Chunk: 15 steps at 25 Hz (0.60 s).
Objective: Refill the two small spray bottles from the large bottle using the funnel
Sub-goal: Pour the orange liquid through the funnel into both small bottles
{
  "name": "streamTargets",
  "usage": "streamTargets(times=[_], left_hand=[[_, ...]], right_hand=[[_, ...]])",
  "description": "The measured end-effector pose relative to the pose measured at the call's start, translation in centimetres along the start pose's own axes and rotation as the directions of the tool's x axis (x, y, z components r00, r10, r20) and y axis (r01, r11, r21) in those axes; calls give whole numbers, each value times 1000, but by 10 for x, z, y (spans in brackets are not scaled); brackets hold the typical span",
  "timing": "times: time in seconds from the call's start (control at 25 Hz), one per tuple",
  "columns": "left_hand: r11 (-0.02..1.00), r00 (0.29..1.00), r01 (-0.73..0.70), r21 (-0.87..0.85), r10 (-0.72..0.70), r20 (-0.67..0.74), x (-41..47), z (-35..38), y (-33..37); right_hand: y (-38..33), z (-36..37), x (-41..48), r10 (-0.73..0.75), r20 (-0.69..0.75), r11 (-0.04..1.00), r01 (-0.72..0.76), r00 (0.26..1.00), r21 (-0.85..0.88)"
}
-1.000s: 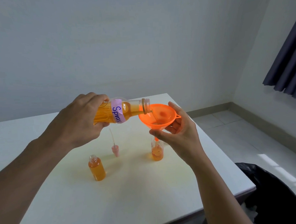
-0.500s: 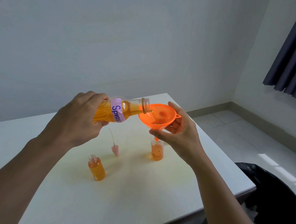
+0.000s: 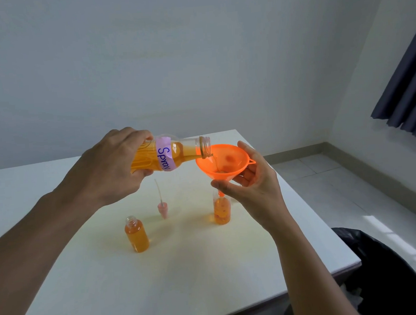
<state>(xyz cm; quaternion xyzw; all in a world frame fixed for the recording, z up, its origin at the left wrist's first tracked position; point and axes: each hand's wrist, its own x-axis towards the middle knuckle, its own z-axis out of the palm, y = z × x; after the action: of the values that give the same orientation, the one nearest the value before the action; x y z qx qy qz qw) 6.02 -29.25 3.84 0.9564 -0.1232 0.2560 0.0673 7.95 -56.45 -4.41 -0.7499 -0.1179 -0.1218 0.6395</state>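
My left hand grips the large clear bottle with a purple "Spray" label, tipped nearly level, its mouth over the orange funnel. A thin stream of orange liquid runs into the funnel. My right hand holds the funnel from below, its spout in the neck of a small bottle partly filled with orange liquid. A second small bottle, uncapped and nearly full, stands upright to the left. A pink spray cap with its dip tube stands between them.
The white table ends at a front-right corner near my right forearm. A black bag sits on the floor beyond that edge. A dark curtain hangs at the right wall.
The level of liquid in the small bottle under the funnel has risen slightly. Both hands stay almost where they were.
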Motion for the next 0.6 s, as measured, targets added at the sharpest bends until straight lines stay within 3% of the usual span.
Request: streamTargets(times=[0.6], left_hand=[[1000, 1000, -13, 8, 13, -13, -1, 1, 1]], right_hand=[[-1, 1, 0, 4, -3, 1000, -4, 1000, -16]])
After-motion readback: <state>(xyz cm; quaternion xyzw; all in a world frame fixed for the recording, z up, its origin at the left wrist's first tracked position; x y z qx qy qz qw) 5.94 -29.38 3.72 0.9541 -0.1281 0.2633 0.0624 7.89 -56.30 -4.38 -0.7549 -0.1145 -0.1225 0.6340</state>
